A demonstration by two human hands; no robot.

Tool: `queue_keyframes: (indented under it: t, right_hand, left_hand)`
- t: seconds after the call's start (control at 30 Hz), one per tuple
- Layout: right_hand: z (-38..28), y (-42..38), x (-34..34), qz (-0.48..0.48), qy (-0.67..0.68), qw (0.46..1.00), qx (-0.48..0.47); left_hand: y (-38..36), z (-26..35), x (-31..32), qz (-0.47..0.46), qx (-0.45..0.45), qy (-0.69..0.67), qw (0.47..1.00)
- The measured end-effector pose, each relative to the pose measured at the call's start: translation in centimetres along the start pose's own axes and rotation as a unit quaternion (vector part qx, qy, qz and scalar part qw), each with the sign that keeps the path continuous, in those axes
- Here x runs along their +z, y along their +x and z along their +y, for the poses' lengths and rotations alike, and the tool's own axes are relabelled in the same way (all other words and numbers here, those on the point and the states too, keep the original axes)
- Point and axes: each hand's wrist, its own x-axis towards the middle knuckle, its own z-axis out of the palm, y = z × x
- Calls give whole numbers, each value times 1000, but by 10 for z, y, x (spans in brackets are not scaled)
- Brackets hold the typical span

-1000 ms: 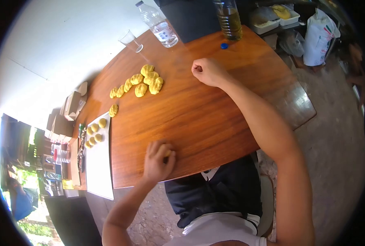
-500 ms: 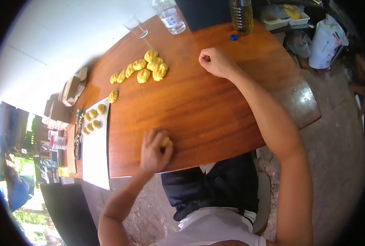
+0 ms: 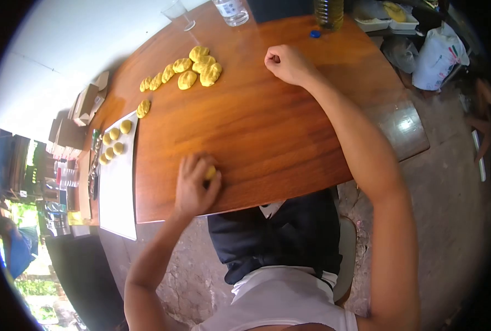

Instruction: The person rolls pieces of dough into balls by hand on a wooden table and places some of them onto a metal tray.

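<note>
My left hand (image 3: 196, 185) is cupped over a small yellow dough ball (image 3: 210, 173) on the wooden table (image 3: 245, 132), close to its front edge. Most of that ball is hidden by the fingers. Farther back, my right hand (image 3: 285, 63) rests on the table as a loose fist, a dark hollow showing between its curled fingers and nothing visible inside. Left of the fist lies a group of rough yellow dough pieces (image 3: 187, 80). One more dough piece (image 3: 143, 108) sits apart, by the corner of a white sheet (image 3: 117, 193). Several smooth round balls (image 3: 114, 134) stand in two rows on that sheet.
At the back are a drinking glass (image 3: 180, 15), a clear water bottle (image 3: 231, 12), a bottle of yellow oil (image 3: 329, 14) and a blue cap (image 3: 315, 34). Cardboard boxes (image 3: 84, 105) line the left side. A white sack (image 3: 435, 58) stands at the right.
The whole view has shifted, so the table and things on it appear higher and slightly left. My left hand stays cupped over the dough ball; my right fist keeps its place on the table.
</note>
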Motion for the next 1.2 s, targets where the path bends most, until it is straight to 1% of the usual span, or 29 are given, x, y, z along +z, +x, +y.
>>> queue_keyframes:
  t: [0.07,0.13,0.17,0.23,0.27,0.33,0.37,0.4,0.43,0.5,0.57,0.63,0.67,0.73,0.77,0.83,0.9,0.93,1.0,1.03,1.1,1.13,1.17,1.2]
  right_hand:
    - [-4,2,3,-6,-19,1000,7]
    - [-2,1,4,4,-42,999,3]
    - [-1,1,2,3,-46,999,2]
    - [1,-4,-2,13,-42,999,-18]
    - [2,-5,-4,16,-41,999,-15]
    - [3,-5,-4,14,-18,999,-30]
    - [3,-4,-4,19,-14,999,-26]
    - [2,-3,-3,13,-17,1000,-21]
    - [3,-3,-3,6,-22,1000,-16]
    - [5,2,0,5,-25,1000,-4]
    - [0,3,7,-8,-28,1000,-6]
    - [-1,2,3,-3,-37,999,5]
    - [0,1,2,-1,-41,999,6]
    - [5,-1,2,20,-26,999,-24]
    - [7,-2,1,24,-23,999,-19]
    - [11,1,2,22,3,998,-51]
    - [6,2,0,12,-3,999,-37]
    - [9,0,-1,-2,-11,1000,-23]
    - [13,3,1,-4,-10,1000,-19]
    - [10,6,5,-6,-9,1000,-23]
    - [3,5,8,-8,-20,1000,-21]
    - [1,4,5,-2,-37,999,-10]
    - [0,2,3,6,-46,999,-18]
    - [0,1,1,8,-49,999,-17]
  left_hand:
    - [25,-28,10,19,-70,43,996]
    - [70,-32,23,32,-28,-8,999]
    - [85,-27,33,35,-29,-11,999]
    - [107,-13,47,20,52,-59,997]
    - [101,-6,42,17,56,-60,997]
    - [64,17,26,-44,45,-65,996]
    - [35,24,18,-40,32,-41,998]
    - [14,24,9,-38,19,-18,999]
    - [9,13,3,-45,22,-20,999]
    - [-1,-9,-4,-21,-23,22,999]
    - [33,-26,5,-13,-59,36,998]
    - [78,-40,25,-4,-74,1,997]
    - [94,-35,35,-4,-70,-2,998]
    - [116,-18,53,42,12,-19,999]
    - [112,-10,53,36,16,-17,999]
    - [83,9,43,10,37,-42,998]
    - [39,25,22,-16,33,-35,999]
    - [35,17,18,-21,34,-37,999]
    - [21,-3,8,-5,-16,29,999]
    - [33,-14,10,17,-34,37,999]
    - [67,-30,27,46,-34,54,997]
    - [89,-33,37,35,-24,17,999]
    - [105,-30,47,23,-10,-21,999]
    - [110,-20,54,24,-7,-23,999]
